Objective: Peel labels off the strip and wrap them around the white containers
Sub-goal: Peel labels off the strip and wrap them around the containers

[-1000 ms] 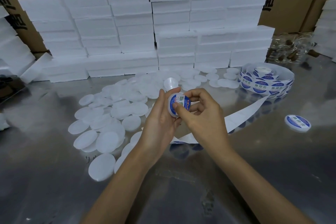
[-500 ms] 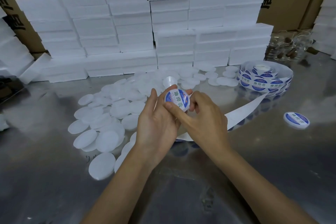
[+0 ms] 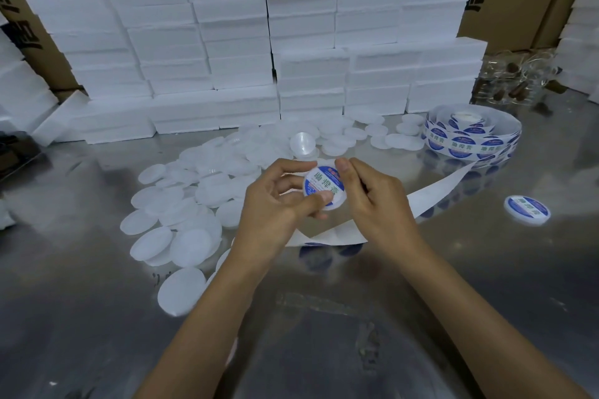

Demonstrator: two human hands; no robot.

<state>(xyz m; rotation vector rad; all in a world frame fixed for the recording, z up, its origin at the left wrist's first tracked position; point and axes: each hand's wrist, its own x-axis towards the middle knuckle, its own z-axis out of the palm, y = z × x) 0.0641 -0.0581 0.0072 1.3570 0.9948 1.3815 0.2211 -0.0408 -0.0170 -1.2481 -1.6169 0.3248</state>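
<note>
Turning in both hands since a second ago, the white container point(image 3: 325, 187) now shows its blue label point(image 3: 322, 183) face-on and flat, so this piece looks nearly done; the left hand point(image 3: 278, 204) curls round it, thumb pressing the label's near edge, while the right hand point(image 3: 372, 201) pinches its rim from the right, forefinger on the top edge; beyond them the spent strip point(image 3: 431, 191) trails right across the steel surface point(image 3: 97, 334) to the label roll point(image 3: 470, 133); one finished container point(image 3: 527, 209) lies well apart at right; unlabelled white containers point(image 3: 181, 204) spread left and far.
</note>
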